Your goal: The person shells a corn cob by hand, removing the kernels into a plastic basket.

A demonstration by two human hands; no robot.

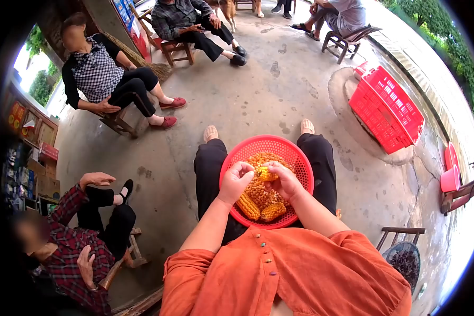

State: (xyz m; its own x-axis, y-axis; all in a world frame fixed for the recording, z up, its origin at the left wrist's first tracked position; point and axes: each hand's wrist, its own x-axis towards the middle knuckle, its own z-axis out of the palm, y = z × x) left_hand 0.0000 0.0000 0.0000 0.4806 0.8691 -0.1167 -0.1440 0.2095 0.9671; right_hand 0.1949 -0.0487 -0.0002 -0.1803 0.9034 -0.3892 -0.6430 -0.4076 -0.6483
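Note:
A red plastic colander (306, 167) rests on my lap between my knees. Loose corn kernels (263, 195) cover its bottom, and two whole corn cobs (248, 206) lie at its near side. Above the kernels, my right hand (284, 181) is closed around a yellow corn cob (265, 174), part of which is hidden by the fingers. My left hand (237, 183) is closed in a pinch just left of that cob's end. What sits between its fingertips, if anything, is too small to make out.
Seated people surround me, one in a plaid shirt (89, 258) close at left. A red plastic crate (387, 108) stands ahead on the right. Nearer on that side are a pink basin (450, 179) and a dark pan-like container (404, 258). A broom (158, 68) lies behind one sitter.

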